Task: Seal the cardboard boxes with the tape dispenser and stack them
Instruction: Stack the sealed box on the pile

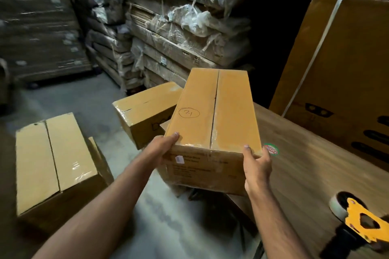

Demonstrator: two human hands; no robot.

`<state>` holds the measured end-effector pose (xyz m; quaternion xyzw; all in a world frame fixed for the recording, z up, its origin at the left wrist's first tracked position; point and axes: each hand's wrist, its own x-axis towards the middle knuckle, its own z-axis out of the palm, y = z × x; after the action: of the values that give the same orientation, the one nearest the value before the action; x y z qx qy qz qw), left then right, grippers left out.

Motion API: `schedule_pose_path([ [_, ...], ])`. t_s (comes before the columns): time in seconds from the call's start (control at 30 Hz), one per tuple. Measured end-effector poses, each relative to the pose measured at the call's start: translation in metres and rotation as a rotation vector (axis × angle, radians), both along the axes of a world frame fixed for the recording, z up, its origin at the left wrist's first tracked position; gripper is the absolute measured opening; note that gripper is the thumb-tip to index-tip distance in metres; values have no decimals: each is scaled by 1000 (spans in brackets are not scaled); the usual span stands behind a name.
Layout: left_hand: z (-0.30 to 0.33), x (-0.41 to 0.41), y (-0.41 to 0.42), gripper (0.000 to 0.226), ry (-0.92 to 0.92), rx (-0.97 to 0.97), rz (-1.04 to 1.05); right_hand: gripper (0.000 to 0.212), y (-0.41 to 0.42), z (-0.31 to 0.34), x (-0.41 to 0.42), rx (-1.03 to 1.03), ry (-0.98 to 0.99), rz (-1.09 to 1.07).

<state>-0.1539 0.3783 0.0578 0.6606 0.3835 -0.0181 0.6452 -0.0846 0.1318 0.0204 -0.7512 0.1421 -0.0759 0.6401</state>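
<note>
We find both hands, left point(166, 149) and right point(257, 165), clamped on the near end of the taped box point(212, 115), the dispenser point(357, 219) idle on the table point(305, 153) to their right; stacking is in hand, and the next move calls for level placement.

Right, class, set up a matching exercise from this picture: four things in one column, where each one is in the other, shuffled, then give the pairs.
Things:
1. box marked 21
2. tape dispenser
3. round sticker
4. box with the open seam

Places:
A. lying on the wooden table, near right corner
B. low on the left, apart from the hands
C. held at its near end by the left hand and right hand
D. stuck flat on the tabletop, just right of the held box

Pairs: 1-C, 2-A, 3-D, 4-B
</note>
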Motion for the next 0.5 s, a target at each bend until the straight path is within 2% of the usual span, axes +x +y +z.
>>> schedule_pose_path([
  [0.2, 7, -25, 66, 47, -57, 72, 127, 27, 83, 12, 25, 1, -34, 247],
  [0.33, 10, -21, 132, 54, -54, 72, 235, 26, 152, 24, 51, -4, -54, 387],
  [0.5, 14, 23, 215, 52, -104, 81, 281, 51, 247, 33, 116, -22, -82, 492],
])
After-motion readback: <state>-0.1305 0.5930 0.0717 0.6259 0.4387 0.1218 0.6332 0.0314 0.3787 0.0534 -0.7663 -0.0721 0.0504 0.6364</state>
